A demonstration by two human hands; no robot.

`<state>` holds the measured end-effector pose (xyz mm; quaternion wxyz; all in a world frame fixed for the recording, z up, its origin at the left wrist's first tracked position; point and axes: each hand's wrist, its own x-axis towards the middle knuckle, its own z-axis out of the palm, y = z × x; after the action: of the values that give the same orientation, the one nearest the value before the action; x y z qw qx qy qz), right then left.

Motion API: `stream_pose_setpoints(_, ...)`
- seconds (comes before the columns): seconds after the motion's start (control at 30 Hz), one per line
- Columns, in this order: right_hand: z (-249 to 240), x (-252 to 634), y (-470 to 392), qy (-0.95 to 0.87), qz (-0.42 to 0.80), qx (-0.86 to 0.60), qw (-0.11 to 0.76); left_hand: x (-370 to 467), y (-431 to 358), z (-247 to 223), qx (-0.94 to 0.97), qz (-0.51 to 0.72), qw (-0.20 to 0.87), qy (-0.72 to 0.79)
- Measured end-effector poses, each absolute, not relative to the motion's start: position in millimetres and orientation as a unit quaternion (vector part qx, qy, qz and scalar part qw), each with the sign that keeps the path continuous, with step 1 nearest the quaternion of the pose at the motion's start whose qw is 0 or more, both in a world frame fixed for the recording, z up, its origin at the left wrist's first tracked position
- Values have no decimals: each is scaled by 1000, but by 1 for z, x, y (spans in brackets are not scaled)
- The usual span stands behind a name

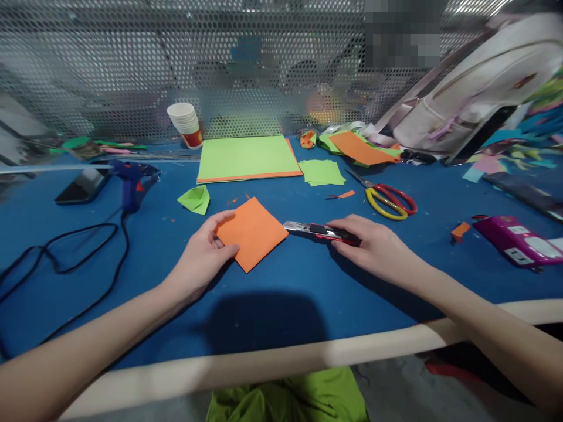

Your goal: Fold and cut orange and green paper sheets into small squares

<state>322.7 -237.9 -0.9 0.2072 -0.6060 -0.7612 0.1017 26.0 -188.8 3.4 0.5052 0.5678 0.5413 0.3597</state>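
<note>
My left hand (207, 253) pinches the left corner of an orange paper square (255, 234), its thumb on top. The square is turned like a diamond just above the blue table (281, 316). My right hand (373, 243) is closed round a utility knife (323, 231) with a black and red handle. The knife points left, and its tip is close to the right corner of the square; whether they touch is hard to tell. A folded green paper piece (194, 200) lies behind my left hand.
Behind are large green sheets (246, 157), small green squares (324, 172), scissors (387, 201) and stacked paper cups (185, 124). A blue glue gun (132, 184) with a looping cord stands left, beside a phone (83, 184). A purple case (519, 240) lies right.
</note>
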Motion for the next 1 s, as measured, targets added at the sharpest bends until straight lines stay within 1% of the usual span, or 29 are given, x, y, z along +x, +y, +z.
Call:
stream_pose_setpoints(0.17, 6, 323, -238, -753, 84, -621, 199, 28, -193, 8, 558, 351, 516, 547)
stream_pose_setpoints(0.33, 8, 323, -241, -772, 80, -606, 173, 27, -195, 7, 579, 356, 495, 542)
stream_pose_setpoints(0.57, 5, 327, -242, -777, 56, -603, 171, 22, -195, -1, 611, 339, 475, 534)
stream_pose_setpoints(0.83, 2, 328, -238, -823, 80, -532, 182, 19, -194, -4, 638, 353, 460, 506)
stream_pose_setpoints(1.0, 4, 332, -238, -846, 69, -508, 145, 20, -195, -2, 635, 327, 464, 524)
